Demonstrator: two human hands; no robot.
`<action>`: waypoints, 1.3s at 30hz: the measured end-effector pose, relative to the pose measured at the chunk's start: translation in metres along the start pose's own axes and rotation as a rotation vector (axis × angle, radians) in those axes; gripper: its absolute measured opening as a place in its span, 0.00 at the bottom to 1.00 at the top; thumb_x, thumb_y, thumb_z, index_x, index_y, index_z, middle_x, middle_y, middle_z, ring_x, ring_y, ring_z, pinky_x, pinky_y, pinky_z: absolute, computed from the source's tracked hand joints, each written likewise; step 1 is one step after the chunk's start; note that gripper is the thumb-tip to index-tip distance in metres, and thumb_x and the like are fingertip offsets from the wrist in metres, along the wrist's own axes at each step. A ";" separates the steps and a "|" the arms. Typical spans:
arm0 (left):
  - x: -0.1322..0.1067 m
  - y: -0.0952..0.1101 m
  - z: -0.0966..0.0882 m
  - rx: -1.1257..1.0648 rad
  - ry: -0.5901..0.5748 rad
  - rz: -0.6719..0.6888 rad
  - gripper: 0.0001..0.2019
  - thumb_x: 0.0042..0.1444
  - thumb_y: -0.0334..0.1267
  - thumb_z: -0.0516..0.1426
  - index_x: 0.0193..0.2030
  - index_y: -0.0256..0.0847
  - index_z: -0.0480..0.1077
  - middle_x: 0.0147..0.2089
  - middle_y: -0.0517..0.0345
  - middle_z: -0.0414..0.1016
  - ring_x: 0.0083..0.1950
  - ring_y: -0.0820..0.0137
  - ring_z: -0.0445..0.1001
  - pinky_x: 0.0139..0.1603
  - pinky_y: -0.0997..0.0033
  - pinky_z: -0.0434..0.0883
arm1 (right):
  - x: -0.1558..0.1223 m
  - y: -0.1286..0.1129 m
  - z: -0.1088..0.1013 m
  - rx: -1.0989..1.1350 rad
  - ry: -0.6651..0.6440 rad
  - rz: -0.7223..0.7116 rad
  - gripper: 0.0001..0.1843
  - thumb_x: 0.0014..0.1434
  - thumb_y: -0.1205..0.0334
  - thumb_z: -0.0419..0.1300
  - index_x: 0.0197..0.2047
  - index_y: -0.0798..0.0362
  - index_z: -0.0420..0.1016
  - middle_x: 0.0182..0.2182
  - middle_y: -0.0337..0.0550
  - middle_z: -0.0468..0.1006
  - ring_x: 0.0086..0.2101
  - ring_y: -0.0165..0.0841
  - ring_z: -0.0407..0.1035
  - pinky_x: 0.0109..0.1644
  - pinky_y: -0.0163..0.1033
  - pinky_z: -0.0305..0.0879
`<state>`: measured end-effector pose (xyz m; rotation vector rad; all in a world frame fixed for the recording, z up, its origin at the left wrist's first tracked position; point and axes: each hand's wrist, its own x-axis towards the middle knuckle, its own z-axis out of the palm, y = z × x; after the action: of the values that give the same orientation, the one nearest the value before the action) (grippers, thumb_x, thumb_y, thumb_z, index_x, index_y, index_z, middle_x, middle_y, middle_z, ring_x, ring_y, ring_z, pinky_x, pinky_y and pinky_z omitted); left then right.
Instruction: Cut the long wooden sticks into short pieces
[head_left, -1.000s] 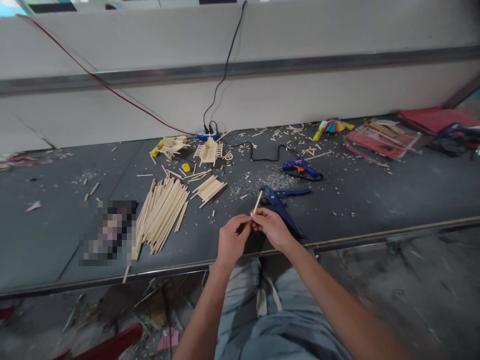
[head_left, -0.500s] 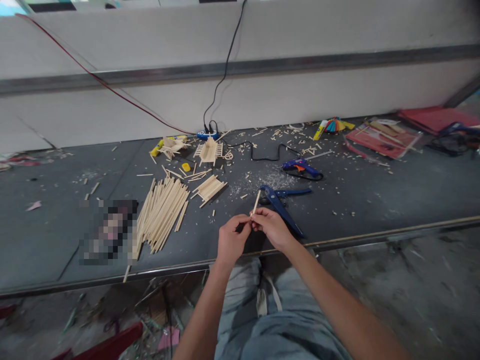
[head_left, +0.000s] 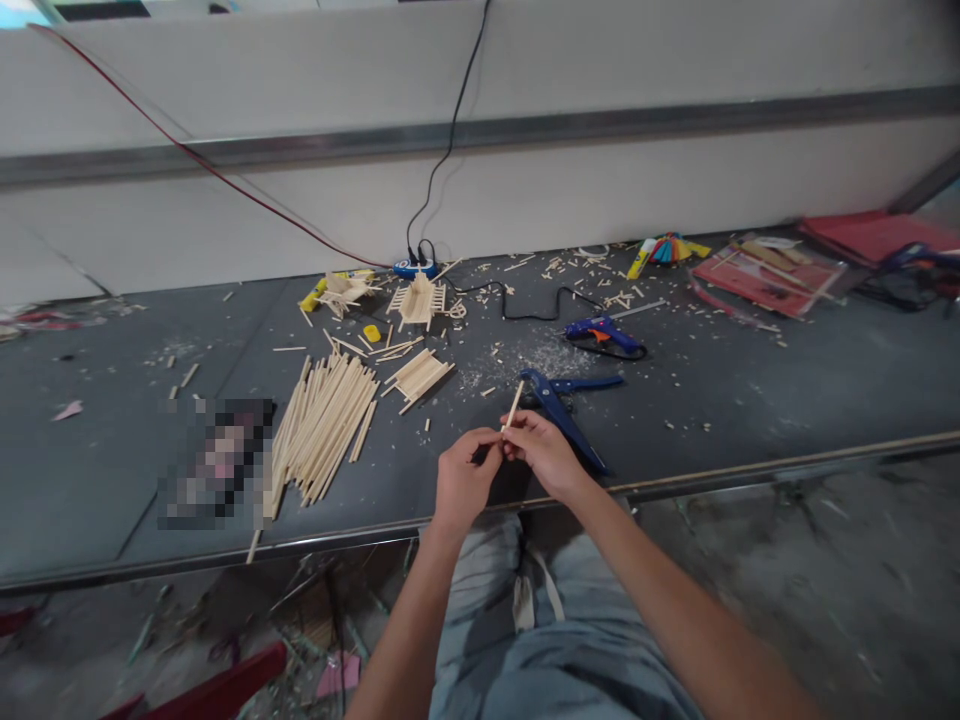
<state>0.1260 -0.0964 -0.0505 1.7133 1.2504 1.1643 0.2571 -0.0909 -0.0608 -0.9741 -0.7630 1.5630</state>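
I see my right hand (head_left: 544,452) and left hand (head_left: 459,483) both pinching the lower end of a thin pale wooden stick (head_left: 514,404), its long axis rising away over the grey tabletop (head_left: 750,400).

No readable text, labels, brands or numbers showing anywhere. The red packaging (head_left: 765,283) at the bench's (head_left: 750,400) far right is showing printed patches, but they're coming out too small and blurred to read. The blue power strip (head_left: 415,269) by the wall isn't resolving any marking either. The patch beside the stick pile (head_left: 322,425) is pixelated, giving nothing legible.
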 end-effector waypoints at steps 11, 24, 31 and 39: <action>0.000 0.001 -0.001 -0.012 -0.023 0.009 0.07 0.52 0.34 0.54 0.35 0.39 0.72 0.37 0.56 0.76 0.38 0.72 0.74 0.42 0.71 0.70 | 0.001 0.002 -0.002 -0.007 -0.008 0.001 0.13 0.45 0.59 0.63 0.35 0.53 0.72 0.23 0.36 0.70 0.23 0.26 0.63 0.28 0.34 0.59; 0.001 -0.001 -0.002 0.039 -0.018 0.023 0.07 0.52 0.34 0.54 0.36 0.40 0.73 0.38 0.56 0.76 0.39 0.72 0.73 0.43 0.72 0.69 | -0.001 -0.003 -0.002 0.024 -0.057 0.055 0.09 0.46 0.59 0.64 0.31 0.53 0.73 0.23 0.37 0.71 0.24 0.26 0.64 0.31 0.35 0.62; 0.000 -0.001 -0.002 0.047 -0.013 0.037 0.07 0.52 0.34 0.54 0.36 0.40 0.72 0.38 0.56 0.76 0.39 0.72 0.73 0.43 0.72 0.69 | -0.001 -0.004 -0.002 0.017 -0.062 0.069 0.10 0.47 0.57 0.63 0.31 0.55 0.73 0.22 0.37 0.71 0.24 0.26 0.64 0.31 0.34 0.62; 0.000 -0.001 -0.003 0.062 -0.029 0.043 0.07 0.53 0.34 0.53 0.36 0.40 0.72 0.38 0.55 0.75 0.40 0.71 0.73 0.44 0.71 0.69 | 0.001 -0.004 -0.003 0.026 -0.100 0.069 0.08 0.48 0.59 0.63 0.28 0.55 0.72 0.22 0.36 0.72 0.23 0.25 0.64 0.31 0.33 0.61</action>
<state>0.1231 -0.0963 -0.0504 1.8046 1.2497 1.1328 0.2618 -0.0896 -0.0589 -0.9169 -0.7832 1.6874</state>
